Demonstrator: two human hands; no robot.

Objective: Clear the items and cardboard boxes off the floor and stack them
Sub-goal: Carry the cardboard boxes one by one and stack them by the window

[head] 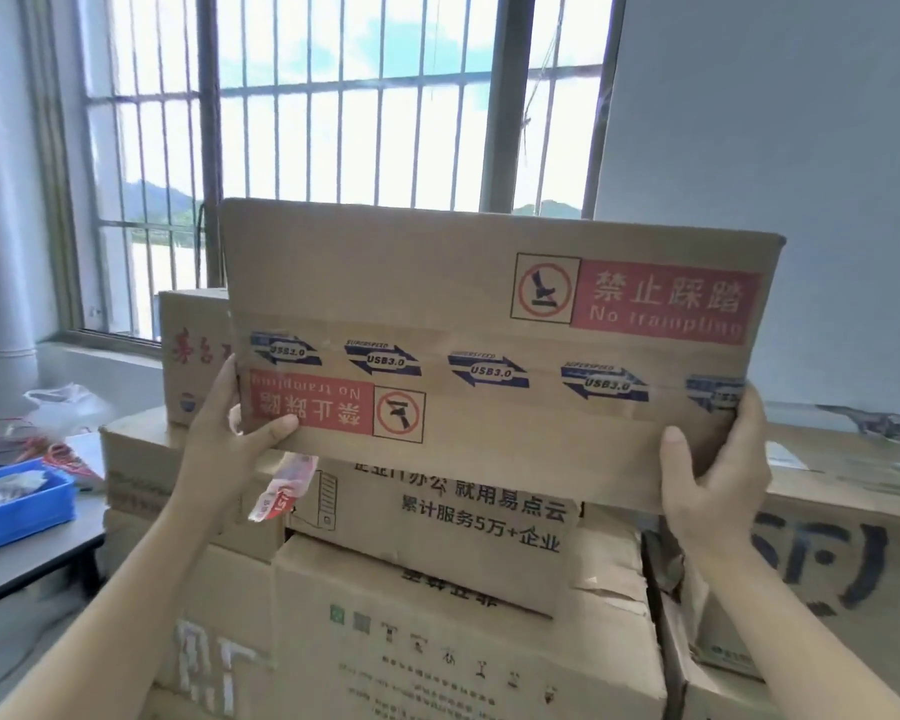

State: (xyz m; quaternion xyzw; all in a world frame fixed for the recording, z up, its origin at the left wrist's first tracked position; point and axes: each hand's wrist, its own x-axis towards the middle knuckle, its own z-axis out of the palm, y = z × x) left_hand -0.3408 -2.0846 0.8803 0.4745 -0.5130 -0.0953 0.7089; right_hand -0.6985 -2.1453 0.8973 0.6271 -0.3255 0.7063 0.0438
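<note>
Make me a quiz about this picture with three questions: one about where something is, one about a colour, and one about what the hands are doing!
1. Where is the blue bin?
A. On the table at the left
B. On a chair
C. On a shelf

2. What colour are the "No trampling" labels on the held box?
A. Green
B. Red
C. Yellow

3. How is the held box gripped?
A. By one hand only
B. By nobody
C. By the left hand and right hand, one at each end

Answers:
1 A, the bin sits on the grey tabletop at the left edge.
2 B, both labels are red with pale letters.
3 C, a thumb presses on the box front at each end.
</note>
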